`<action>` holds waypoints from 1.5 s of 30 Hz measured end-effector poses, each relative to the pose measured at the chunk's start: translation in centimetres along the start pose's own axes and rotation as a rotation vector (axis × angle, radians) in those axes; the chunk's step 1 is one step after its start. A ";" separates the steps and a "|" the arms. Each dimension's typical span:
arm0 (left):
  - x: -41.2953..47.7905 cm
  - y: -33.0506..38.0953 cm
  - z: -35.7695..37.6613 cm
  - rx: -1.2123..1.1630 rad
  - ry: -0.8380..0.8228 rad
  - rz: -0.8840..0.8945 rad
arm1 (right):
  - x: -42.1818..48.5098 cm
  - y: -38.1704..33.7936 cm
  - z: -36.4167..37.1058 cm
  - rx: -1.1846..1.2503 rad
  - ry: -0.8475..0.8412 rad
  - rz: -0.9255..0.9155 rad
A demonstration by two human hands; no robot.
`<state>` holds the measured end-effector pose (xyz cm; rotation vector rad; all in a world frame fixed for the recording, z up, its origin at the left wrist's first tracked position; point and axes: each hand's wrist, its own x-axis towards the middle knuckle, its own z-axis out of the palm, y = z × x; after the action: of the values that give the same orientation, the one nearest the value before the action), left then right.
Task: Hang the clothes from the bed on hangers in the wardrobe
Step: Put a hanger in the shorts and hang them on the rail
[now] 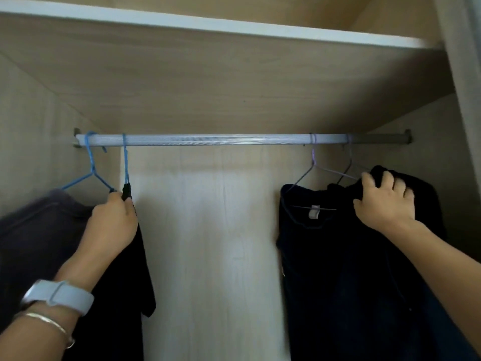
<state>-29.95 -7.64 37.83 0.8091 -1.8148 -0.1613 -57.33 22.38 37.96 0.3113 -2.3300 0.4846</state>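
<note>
A left hand (112, 220) pinches a black garment (140, 269) on a blue hanger (125, 162), hooked on the wardrobe rail (208, 139) directly above it. The right hand (385, 201) grips a dark garment (351, 269) whose small neck label (315, 211) just left of it is unreadable.

Home wardrobe: rail (234, 139), hung clothes (338, 256).

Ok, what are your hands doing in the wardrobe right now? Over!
Left hand gripping black garment under blue hanger. Right hand clutching dark clothes on purple hanger. Rail middle free.
</note>
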 end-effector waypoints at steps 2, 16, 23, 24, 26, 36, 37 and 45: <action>0.0 0.3 0.0 -0.006 -0.005 -0.021 | 0.5 0.7 -0.1 0.122 0.025 0.017; 0.5 0.4 -1.4 0.046 -0.017 -0.055 | -4.7 -13.5 -1.3 0.658 0.002 -0.341; 0.6 -0.2 -2.8 0.143 -0.064 -0.029 | -9.7 -23.2 -3.0 0.778 -0.098 -0.398; 0.5 -0.3 -3.0 0.158 -0.071 -0.030 | -10.3 -24.0 -3.3 0.777 -0.098 -0.409; 0.4 -0.3 -3.4 0.177 -0.080 -0.025 | -11.0 -25.4 -3.9 0.776 -0.091 -0.437; 0.3 -0.7 -4.3 0.169 -0.135 0.007 | -12.9 -28.7 -4.8 0.721 -0.103 -0.495; 0.4 -0.7 -4.3 0.176 -0.140 0.009 | -13.0 -28.8 -4.9 0.717 -0.105 -0.489; 0.6 -1.2 -4.5 0.190 -0.121 0.034 | -12.9 -28.3 -5.0 0.680 -0.075 -0.460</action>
<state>-25.59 -7.77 39.53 0.9171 -1.9777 -0.0160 -35.06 0.12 39.44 1.1665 -1.9982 1.0238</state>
